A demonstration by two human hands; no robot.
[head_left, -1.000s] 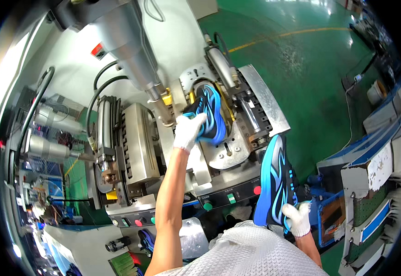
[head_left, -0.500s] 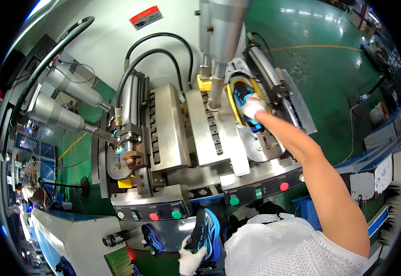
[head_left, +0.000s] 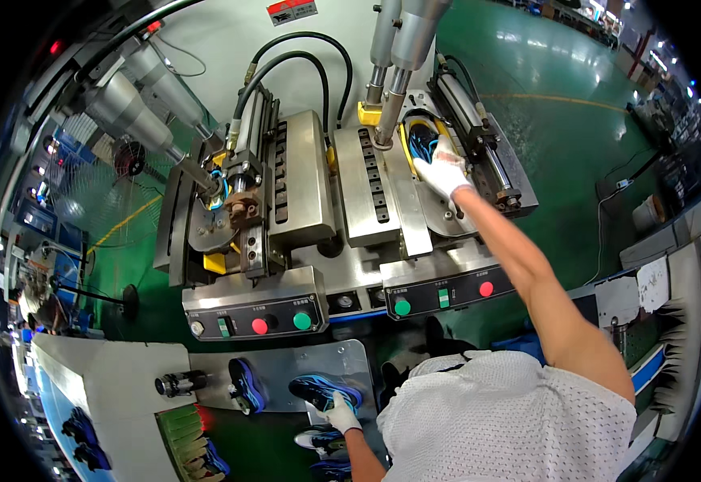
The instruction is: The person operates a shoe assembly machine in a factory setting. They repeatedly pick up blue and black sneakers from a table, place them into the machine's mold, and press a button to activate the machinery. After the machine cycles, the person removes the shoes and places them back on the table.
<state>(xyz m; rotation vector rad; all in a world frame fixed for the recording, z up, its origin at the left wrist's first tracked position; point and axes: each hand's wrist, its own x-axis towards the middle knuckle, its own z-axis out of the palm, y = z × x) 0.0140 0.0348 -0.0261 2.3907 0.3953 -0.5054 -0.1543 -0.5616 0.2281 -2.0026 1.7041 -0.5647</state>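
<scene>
**Both gloved hands on shoes**

Left hand (head_left: 339, 414) has its grip curled round a blue-black shoe (head_left: 324, 392) at the metal tray's (head_left: 286, 357) right edge. Right hand (head_left: 444, 172) lies flat, fingers spread, pressing the shoe (head_left: 423, 138) in the press machine's (head_left: 366, 193) right cradle.

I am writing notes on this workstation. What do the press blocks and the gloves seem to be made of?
The press blocks look like brushed steel: grey, with soft reflections. The glove on the right hand and the one on the left hand look like white knitted fabric, matte; the weave is too small to confirm.
</scene>
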